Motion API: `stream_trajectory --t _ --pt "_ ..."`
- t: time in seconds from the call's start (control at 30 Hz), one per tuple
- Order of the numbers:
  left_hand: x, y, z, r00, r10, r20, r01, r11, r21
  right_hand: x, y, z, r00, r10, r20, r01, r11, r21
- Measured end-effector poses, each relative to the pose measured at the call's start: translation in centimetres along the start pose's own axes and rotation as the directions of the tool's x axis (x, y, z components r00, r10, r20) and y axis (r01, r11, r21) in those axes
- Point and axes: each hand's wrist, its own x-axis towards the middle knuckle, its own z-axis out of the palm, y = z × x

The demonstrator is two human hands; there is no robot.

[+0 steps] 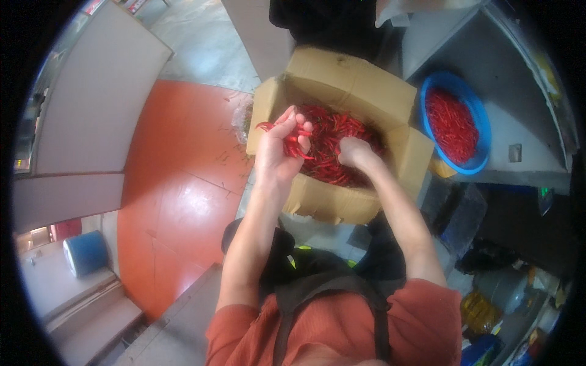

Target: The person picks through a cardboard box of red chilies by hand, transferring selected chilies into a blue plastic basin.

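Note:
Before me stands an open cardboard box (352, 82), its flaps folded outward, with a heap of red chili peppers (329, 176) inside. My left hand (281, 142) is raised over the box's left side, palm turned up, its fingers curled around several red chilies (293, 148). Some of their tips stick out past the thumb and below the fingers. Down among the heaped peppers is my right hand (356, 152), with curled fingers pointing left. Its fingertips are hidden, so I cannot tell whether it grips a pepper.
A blue plastic basket (486, 126) of red chilies (451, 126) sits right of the box on a grey surface. Bits of stem litter the orange floor (183, 151) beside a clear plastic bag (240, 120). Dark cloth (329, 27) hangs beyond the box. A blue cylinder (87, 254) is far left.

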Motion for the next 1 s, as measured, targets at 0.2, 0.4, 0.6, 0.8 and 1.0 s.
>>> stream_trajectory --t 0.2,0.4,0.6,0.8,1.0 --pt "0.5 -1.3 -0.6 0.999 -0.047 -0.014 0.048 0.997 0.065 -5.0 0.8 -6.1 0.975 -0.159 -0.153 0.217 0.571 0.792" --pt "-0.7 -3.5 1.1 0.999 0.05 -0.017 -0.036 0.884 0.467 -8.4 -0.8 -7.6 0.882 -0.26 -0.393 0.463 0.317 0.828" --pt "-0.7 -3.5 1.6 0.996 0.087 -0.035 -0.058 0.863 0.501 -8.6 -1.0 -7.1 0.833 -0.283 -0.475 0.553 0.417 0.721" --pt "-0.3 -2.8 1.3 0.995 -0.104 0.001 0.099 0.95 0.294 -8.3 -0.9 -6.8 0.745 -0.33 -0.58 0.665 0.298 0.685" --pt "-0.1 -2.1 0.5 0.966 -0.254 0.038 0.251 0.965 0.071 -7.1 -0.6 -6.5 0.818 -0.333 -0.468 0.476 -0.061 0.877"
